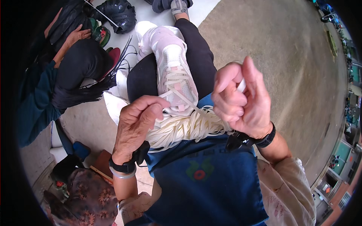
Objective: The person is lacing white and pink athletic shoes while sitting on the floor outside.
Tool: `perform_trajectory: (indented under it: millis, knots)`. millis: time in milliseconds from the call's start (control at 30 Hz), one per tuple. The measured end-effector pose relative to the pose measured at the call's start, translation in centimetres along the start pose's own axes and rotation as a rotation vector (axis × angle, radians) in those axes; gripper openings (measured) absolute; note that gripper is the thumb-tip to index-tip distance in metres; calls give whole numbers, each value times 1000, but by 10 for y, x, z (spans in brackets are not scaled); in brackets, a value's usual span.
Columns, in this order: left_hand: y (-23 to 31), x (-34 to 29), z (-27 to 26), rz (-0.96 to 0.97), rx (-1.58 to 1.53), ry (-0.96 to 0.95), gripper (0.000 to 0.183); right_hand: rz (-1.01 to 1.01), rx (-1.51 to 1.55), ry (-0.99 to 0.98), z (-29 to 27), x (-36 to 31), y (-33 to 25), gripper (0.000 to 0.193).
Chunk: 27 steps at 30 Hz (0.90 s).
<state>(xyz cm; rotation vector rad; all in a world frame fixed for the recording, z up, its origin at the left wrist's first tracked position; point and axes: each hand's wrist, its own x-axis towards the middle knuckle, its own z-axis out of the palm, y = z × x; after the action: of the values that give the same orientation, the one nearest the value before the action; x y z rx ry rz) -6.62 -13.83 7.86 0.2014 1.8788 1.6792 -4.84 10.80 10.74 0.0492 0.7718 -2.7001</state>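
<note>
A white and pale pink sneaker (174,71) rests between my thighs, with cream laces crossing its tongue. Just left of the shoe, my left hand (141,115) pinches one end of the shoelace (181,95). My right hand (243,98) is raised to the right of the shoe, fingers curled; a bit of white lace shows between thumb and fingers. The other lace strand runs from the shoe toward that hand. A thick bundle of cream laces (177,130) lies across my lap, on a blue apron (203,177).
At the left a co-worker in dark clothes (81,64) sits with a bunch of black laces (113,77). White sheeting (151,9) lies beyond the sneaker, beside a black plastic bag (118,15). Concrete floor (298,75) spreads to the right. Patterned dark cloth (83,196) is at the lower left.
</note>
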Motion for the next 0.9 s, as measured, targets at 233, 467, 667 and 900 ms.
perform_trajectory:
  millis: [233, 467, 667, 900]
  knots:
    - [16, 4, 23, -97, -216, -268, 27, 117, -361, -71, 44, 14, 10, 78]
    - [7, -14, 4, 31, -349, 27, 25, -212, -176, 26, 8, 17, 10, 63]
    - [10, -35, -29, 85, 170, 385, 11, -2, -173, 204, -34, 12, 19, 36]
    - [-22, -36, -41, 48, 441, 672, 33, 33, -691, 230, -43, 0, 52, 21]
